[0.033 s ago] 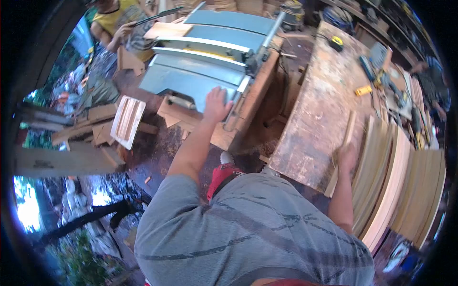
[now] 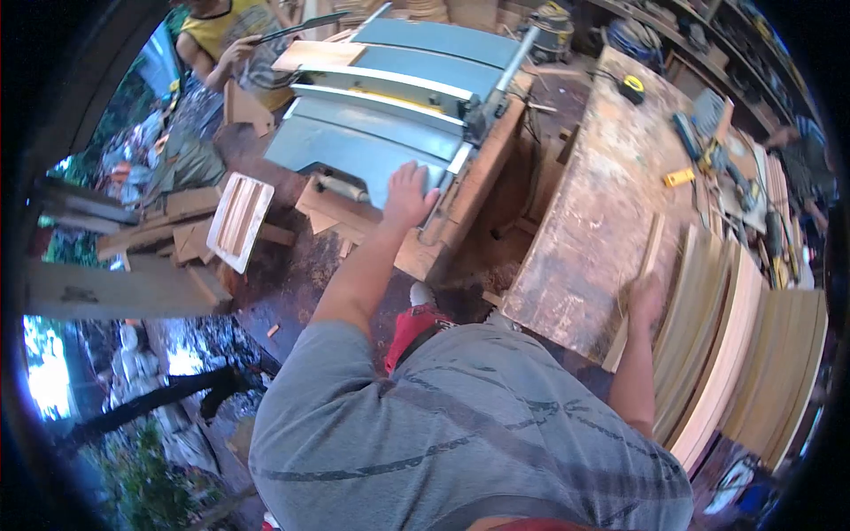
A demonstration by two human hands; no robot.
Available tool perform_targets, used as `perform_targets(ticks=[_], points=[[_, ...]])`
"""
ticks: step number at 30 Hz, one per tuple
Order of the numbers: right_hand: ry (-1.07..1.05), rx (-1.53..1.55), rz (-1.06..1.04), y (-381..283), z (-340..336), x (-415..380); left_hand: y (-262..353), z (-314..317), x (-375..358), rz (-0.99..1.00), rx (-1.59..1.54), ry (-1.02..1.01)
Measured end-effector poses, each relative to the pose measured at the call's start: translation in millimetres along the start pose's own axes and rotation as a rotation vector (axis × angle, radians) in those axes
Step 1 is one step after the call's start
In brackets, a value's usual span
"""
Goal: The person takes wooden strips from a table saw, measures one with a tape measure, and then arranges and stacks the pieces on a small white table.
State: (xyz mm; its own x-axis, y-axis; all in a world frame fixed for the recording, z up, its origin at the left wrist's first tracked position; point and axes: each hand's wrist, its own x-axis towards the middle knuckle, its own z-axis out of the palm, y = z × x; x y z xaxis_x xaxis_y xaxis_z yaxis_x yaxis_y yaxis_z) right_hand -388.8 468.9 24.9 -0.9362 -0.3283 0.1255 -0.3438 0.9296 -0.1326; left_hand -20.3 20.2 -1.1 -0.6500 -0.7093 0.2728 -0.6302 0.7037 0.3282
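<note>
In the head view, the person's left hand [image 2: 409, 195] rests flat, fingers a little apart, on the near corner of the metal saw table [image 2: 354, 142]. The right hand [image 2: 646, 299] is curled round a thin wood strip [image 2: 653, 243] (the fingertips are hidden, so how tight the grip is I cannot tell). The strip lies along the right edge of the stained workbench [image 2: 575, 203], just beside a row of long boards [image 2: 722, 354].

At the far end of the workbench sits a black and yellow tape measure [image 2: 632, 87], with a small yellow block [image 2: 679, 177] nearer. A wide board [image 2: 319, 55] lies on the saw beyond its fence [image 2: 390, 84]; next to it, another person [image 2: 208, 37] grips a dark bar [image 2: 310, 25]. A grooved board [image 2: 239, 223] is tilted near scrap wood [image 2: 181, 212], left of the saw.
</note>
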Motion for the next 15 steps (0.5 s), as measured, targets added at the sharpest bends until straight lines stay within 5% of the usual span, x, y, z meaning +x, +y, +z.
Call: perform_targets(ticks=[1,2,7,15], points=[[0.013,-0.025,-0.028,10,-14,12,21,13,-5,0.007,-0.048,-0.009],[-0.112,0.15,0.059,-96,28,-50,-73,-70,8,0.046,0.123,-0.015],[0.013,0.092,0.008,-61,14,-12,-34,-37,2,0.056,0.106,-0.072],[-0.212,0.173,0.087,-108,-58,-14,-44,-33,3,0.081,0.075,-0.058]])
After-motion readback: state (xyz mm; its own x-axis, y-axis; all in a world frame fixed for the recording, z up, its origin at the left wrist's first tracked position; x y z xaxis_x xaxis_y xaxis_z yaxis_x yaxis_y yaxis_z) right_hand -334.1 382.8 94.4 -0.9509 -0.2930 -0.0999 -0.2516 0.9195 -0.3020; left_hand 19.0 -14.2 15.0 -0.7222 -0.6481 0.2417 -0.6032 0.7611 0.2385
